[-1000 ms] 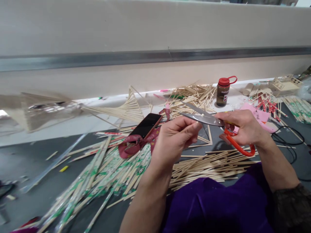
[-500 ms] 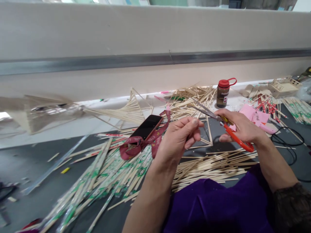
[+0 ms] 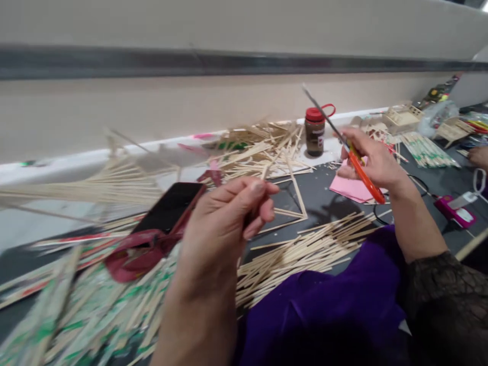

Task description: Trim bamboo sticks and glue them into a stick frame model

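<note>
My left hand [image 3: 236, 218] is closed in a pinch on a thin wooden stick [image 3: 264, 172], whose short end rises above the fingertips. My right hand [image 3: 375, 157] grips a pair of scissors [image 3: 360, 170] by the orange handle, blades pointing up and to the left, away from the stick. Between the hands and beyond them, an angular frame of joined sticks [image 3: 296, 190] rests on the dark table. Loose wooden sticks [image 3: 301, 254] lie in a pile just in front of me.
A phone [image 3: 173, 201] with a red lanyard [image 3: 141, 256] lies on green-printed wrapped chopsticks [image 3: 110, 300] at left. Behind are a stick structure [image 3: 110, 183], a stick heap [image 3: 259, 147] and a red-capped bottle [image 3: 314, 134]. Rightward are pink paper [image 3: 351, 185], a magenta device [image 3: 455, 211] and another person's hand [image 3: 478, 156].
The view has swung right. The scissors have been lifted and turned more upright, farther from my left hand. My left hand keeps its pinch.
</note>
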Demonstrator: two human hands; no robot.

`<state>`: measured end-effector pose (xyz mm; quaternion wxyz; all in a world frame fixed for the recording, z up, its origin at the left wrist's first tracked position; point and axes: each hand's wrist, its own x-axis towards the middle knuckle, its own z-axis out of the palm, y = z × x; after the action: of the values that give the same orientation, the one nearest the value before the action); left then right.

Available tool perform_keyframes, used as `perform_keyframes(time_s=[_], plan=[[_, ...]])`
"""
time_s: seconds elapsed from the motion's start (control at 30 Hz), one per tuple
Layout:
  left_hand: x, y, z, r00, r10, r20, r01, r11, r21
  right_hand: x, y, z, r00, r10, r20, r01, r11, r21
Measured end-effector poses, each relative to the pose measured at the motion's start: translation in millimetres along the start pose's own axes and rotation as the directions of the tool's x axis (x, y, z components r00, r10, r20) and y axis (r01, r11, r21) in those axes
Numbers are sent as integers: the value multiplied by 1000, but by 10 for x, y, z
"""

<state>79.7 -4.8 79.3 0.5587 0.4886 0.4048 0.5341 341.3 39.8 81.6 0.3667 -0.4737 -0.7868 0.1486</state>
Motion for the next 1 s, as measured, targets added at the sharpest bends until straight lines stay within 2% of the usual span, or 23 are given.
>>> perform_keyframes(time_s=[0.1, 0.2, 0.3, 0.37, 0.47, 0.63, 0.77, 1.0], plan=[[-28, 32, 19, 1000, -10, 8, 10, 1000, 9, -98, 136, -247, 993, 102, -65, -110, 985, -136], [-45, 38, 38, 999, -19, 47, 18, 1000, 14, -256, 314, -347, 966, 247, -77, -259, 909, -327], [-30, 10, 59, 995, -26, 96, 24, 1000, 19, -403, 485, -227, 887, 457, -63, -420, 743, -521], [-20, -10, 80, 992, -35, 118, 31, 999, 32, -480, 554, -65, 829, 560, -19, -464, 666, -584], [-39, -16, 130, 992, -50, 120, 44, 998, 50, -575, 576, 193, 778, 627, 28, -486, 630, -605], [-88, -15, 185, 993, -74, 87, 67, 994, 84, -689, 500, 468, 743, 664, 80, -471, 605, -642], [-33, -91, 145, 989, -67, 133, 52, 992, 113, -707, 457, 530, 729, 674, 118, -419, 576, -702], [25, -185, 132, 984, -40, 173, 21, 994, 107, -672, 450, 490, 712, 673, 201, -320, 566, -760]])
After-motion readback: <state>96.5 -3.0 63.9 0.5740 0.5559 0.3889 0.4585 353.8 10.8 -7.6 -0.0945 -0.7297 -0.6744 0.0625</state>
